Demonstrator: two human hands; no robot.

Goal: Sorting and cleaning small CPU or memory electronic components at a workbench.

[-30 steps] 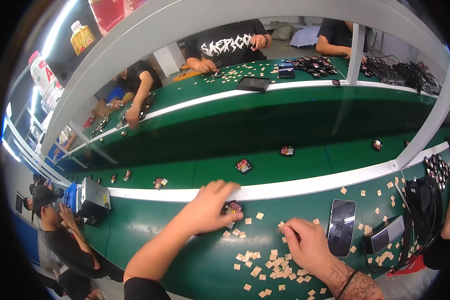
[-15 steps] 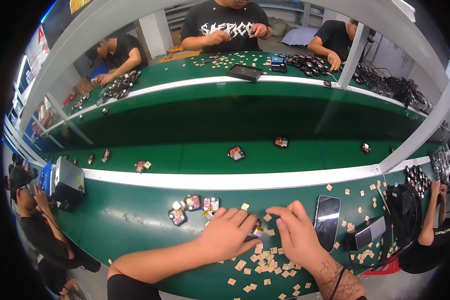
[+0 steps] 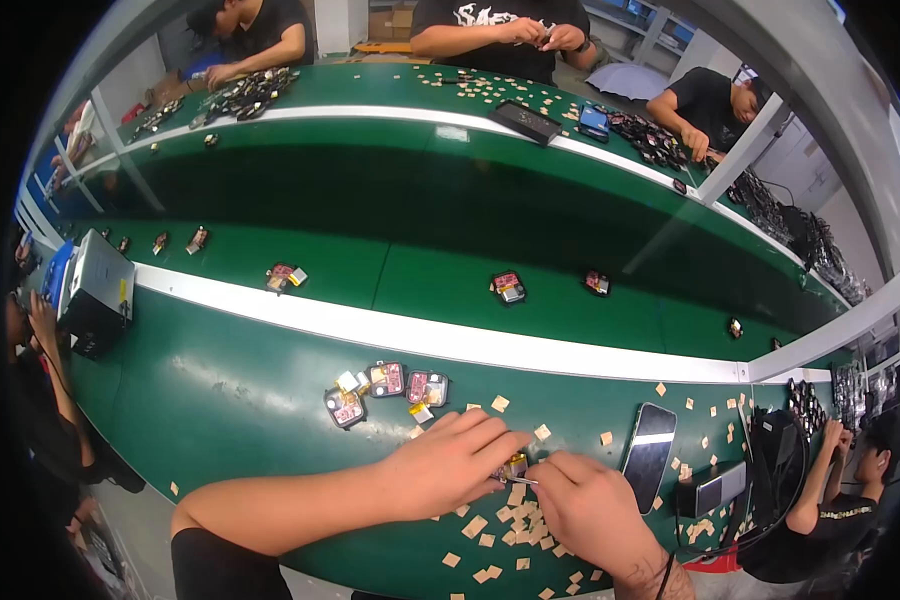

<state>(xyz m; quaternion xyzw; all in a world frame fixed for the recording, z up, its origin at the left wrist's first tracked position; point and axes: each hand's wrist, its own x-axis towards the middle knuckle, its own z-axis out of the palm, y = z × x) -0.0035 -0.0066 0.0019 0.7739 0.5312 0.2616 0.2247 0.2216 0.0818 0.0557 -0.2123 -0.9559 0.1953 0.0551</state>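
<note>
Our left hand [image 3: 450, 465] and right hand [image 3: 582, 505] meet low on the green tabletop [image 3: 220, 400], close to its near edge. Both hands are pinched together around a small electronic module [image 3: 513, 466] with a yellow and dark face, which sits between the fingertips just above the tabletop; a thin metal tool [image 3: 523, 480], perhaps tweezers, shows at the right hand's fingertips, pointing toward the left hand. We cannot tell which fingers actually bear the module's weight.

Small tan squares [image 3: 490, 525] lie scattered under and around the hands, thickest toward the near edge and spreading to the right. Just beyond the left hand, a short row of similar modules [image 3: 385, 380] with pink and grey faces lies on the tabletop. A dark smartphone [image 3: 649, 457] lies face up just right of the right hand, and a second dark device [image 3: 715, 488] rests farther right.

A white strip [image 3: 420, 338] marks the far edge of our tabletop, and beyond it a green conveyor belt [image 3: 420, 280] carries single modules [image 3: 508, 287] well apart. A grey box-shaped machine [image 3: 95, 290] stands at the left end. Other people work across the belt and at both sides
</note>
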